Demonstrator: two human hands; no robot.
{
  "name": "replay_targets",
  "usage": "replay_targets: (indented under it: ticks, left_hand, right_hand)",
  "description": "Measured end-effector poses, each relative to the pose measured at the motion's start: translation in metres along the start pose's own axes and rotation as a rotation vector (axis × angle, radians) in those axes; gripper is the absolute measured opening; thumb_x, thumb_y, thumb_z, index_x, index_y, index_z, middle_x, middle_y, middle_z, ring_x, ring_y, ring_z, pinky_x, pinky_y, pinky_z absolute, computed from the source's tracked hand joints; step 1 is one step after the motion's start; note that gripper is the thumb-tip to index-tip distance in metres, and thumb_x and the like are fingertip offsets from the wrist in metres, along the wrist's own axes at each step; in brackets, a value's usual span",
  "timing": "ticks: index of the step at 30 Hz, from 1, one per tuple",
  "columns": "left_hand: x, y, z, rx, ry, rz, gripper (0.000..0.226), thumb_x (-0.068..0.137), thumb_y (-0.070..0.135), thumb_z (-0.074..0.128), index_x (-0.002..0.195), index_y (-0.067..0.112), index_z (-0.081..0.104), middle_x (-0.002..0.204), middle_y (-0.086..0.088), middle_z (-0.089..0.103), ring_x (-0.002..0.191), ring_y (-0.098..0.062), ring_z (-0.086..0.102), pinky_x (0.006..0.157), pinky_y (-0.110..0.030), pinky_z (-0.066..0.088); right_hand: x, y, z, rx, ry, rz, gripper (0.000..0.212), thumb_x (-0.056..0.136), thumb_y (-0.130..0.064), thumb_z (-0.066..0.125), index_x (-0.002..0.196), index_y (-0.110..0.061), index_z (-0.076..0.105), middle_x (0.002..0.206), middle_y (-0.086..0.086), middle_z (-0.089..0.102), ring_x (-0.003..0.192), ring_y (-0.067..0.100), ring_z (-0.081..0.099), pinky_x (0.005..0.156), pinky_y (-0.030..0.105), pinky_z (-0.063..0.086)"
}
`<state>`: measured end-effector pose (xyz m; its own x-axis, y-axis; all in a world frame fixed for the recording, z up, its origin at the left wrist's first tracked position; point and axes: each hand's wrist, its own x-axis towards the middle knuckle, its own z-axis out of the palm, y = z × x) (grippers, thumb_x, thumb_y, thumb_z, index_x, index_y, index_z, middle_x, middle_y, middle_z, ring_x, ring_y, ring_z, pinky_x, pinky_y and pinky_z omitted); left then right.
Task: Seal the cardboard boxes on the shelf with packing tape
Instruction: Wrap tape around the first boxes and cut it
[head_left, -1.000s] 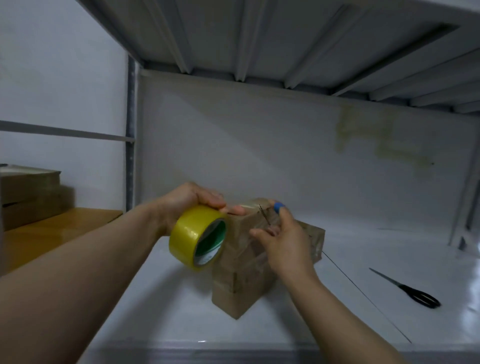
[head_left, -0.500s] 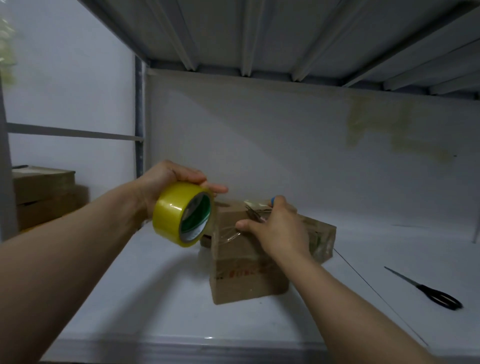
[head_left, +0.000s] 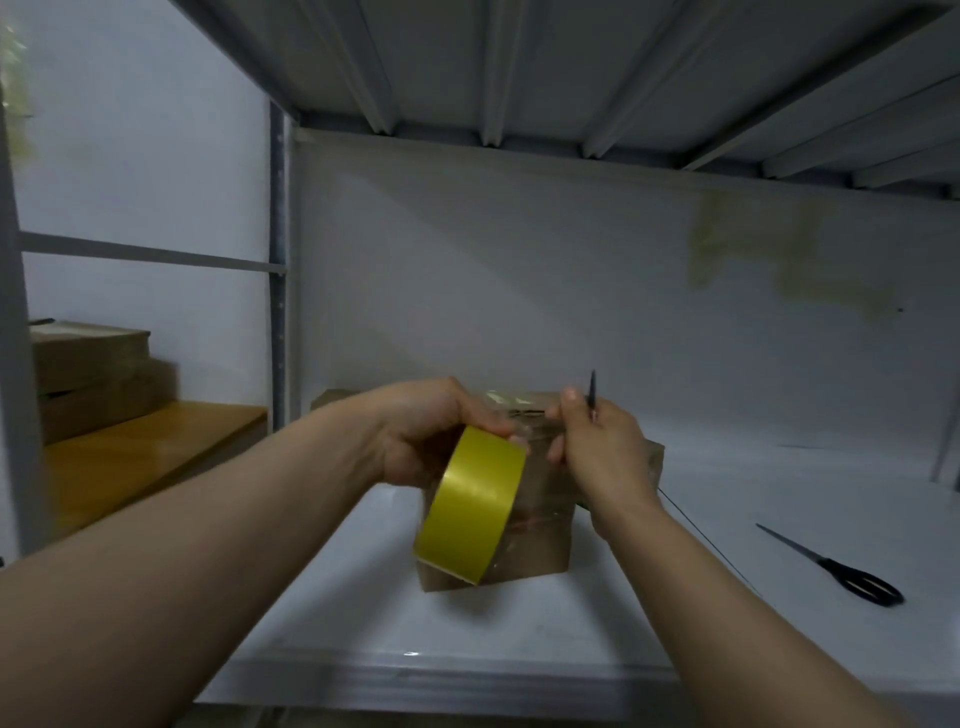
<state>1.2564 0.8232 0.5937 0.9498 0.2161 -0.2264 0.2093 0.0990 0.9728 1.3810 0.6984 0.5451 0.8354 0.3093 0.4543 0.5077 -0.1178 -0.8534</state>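
Tape roll (head_left: 470, 501), gripped by left hand (head_left: 421, 431), has dropped down box (head_left: 540, 525) front; right hand (head_left: 597, 449) pinches thin tool (head_left: 592, 392), so cutting seems near.

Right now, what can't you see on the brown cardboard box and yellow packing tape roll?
Head view:
Brown cardboard box top seam: covered by left hand and right hand.
Thin dark tool: only its tip clears the right hand.
Yellow packing tape roll, free end: behind the roll.

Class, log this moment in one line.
left hand grips yellow tape roll; right hand holds thin dark tool at brown cardboard box; black scissors untouched
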Motion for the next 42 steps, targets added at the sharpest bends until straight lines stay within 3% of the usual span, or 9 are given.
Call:
replay_targets:
  ticks: [6,9,13,16,19,21,26,36,42]
  left_hand:
    - [0.014,-0.012,0.027,-0.016,0.09,0.013,0.014,0.089,0.014,0.067,0.099,0.004,0.069,0.093,-0.014,0.073,0.088,-0.028,0.068,0.089,-0.04,0.054]
    - [0.018,-0.002,0.037,-0.029,0.163,0.102,0.022,0.092,0.016,0.066,0.106,0.0,0.069,0.107,-0.021,0.07,0.099,-0.035,0.067,0.09,-0.045,0.055]
    - [0.013,0.026,0.044,-0.074,0.27,0.24,0.012,0.091,0.014,0.07,0.09,0.002,0.07,0.089,-0.015,0.07,0.085,-0.029,0.067,0.076,-0.039,0.058]
    - [0.014,0.041,0.044,-0.036,0.36,0.285,0.01,0.085,0.009,0.076,0.088,0.002,0.07,0.084,-0.013,0.07,0.075,-0.023,0.066,0.075,-0.037,0.059]
    - [0.016,0.056,0.035,-0.019,0.49,0.346,0.008,0.086,0.008,0.075,0.085,0.004,0.068,0.079,-0.007,0.066,0.067,-0.014,0.059,0.065,-0.027,0.052]
    - [0.018,0.065,0.026,0.028,0.575,0.376,0.018,0.085,0.013,0.077,0.097,0.005,0.069,0.084,-0.005,0.066,0.072,-0.013,0.056,0.065,-0.025,0.046]
    - [0.041,0.059,0.016,0.202,0.592,0.356,0.054,0.081,0.021,0.082,0.126,-0.002,0.061,0.118,-0.009,0.065,0.117,-0.023,0.059,0.099,-0.036,0.047]
    - [0.077,0.064,-0.001,0.23,0.614,0.369,0.062,0.075,0.024,0.087,0.123,-0.005,0.063,0.137,-0.017,0.059,0.132,-0.032,0.052,0.113,-0.046,0.037]
    - [0.096,0.062,-0.005,0.24,0.623,0.266,0.069,0.071,0.028,0.089,0.126,-0.001,0.059,0.129,-0.01,0.064,0.12,-0.025,0.061,0.107,-0.051,0.036]
  right_hand:
    - [-0.027,-0.016,-0.029,0.248,-0.185,0.23,0.053,0.1,-0.052,0.053,0.066,-0.011,0.058,0.052,0.005,0.059,0.043,0.016,0.053,0.051,0.029,0.044]
    - [-0.039,-0.026,-0.033,0.288,-0.237,0.276,0.063,0.088,-0.07,0.052,0.081,-0.009,0.068,0.074,0.019,0.067,0.066,0.028,0.066,0.066,0.042,0.055]
    - [-0.048,-0.033,-0.039,0.396,-0.345,0.201,0.087,0.059,-0.089,0.053,0.087,-0.008,0.066,0.058,0.006,0.052,0.045,0.017,0.05,0.041,0.025,0.037]
    - [-0.042,-0.035,-0.055,0.399,-0.36,0.096,0.099,0.044,-0.087,0.075,0.09,0.0,0.063,0.056,0.005,0.045,0.037,0.013,0.04,0.037,0.022,0.028]
    - [-0.045,-0.037,-0.065,0.25,-0.398,0.087,0.068,0.054,-0.069,0.078,0.079,-0.009,0.059,0.05,-0.001,0.051,0.038,0.011,0.046,0.04,0.022,0.031]
    - [-0.053,-0.031,-0.063,0.179,-0.421,0.112,0.054,0.063,-0.062,0.076,0.08,-0.013,0.06,0.049,-0.007,0.055,0.039,0.006,0.05,0.04,0.022,0.034]
    - [-0.053,-0.026,-0.066,0.073,-0.441,0.132,0.045,0.078,-0.054,0.074,0.087,-0.014,0.057,0.054,-0.003,0.044,0.039,0.005,0.042,0.04,0.02,0.031]
    - [-0.038,-0.003,-0.06,-0.02,-0.395,0.207,0.05,0.081,-0.062,0.07,0.07,-0.021,0.043,0.051,-0.006,0.041,0.039,0.008,0.039,0.044,0.022,0.031]
    - [-0.028,0.005,-0.051,-0.032,-0.417,0.217,0.05,0.082,-0.065,0.068,0.085,-0.018,0.051,0.073,0.009,0.051,0.048,0.011,0.043,0.046,0.022,0.033]
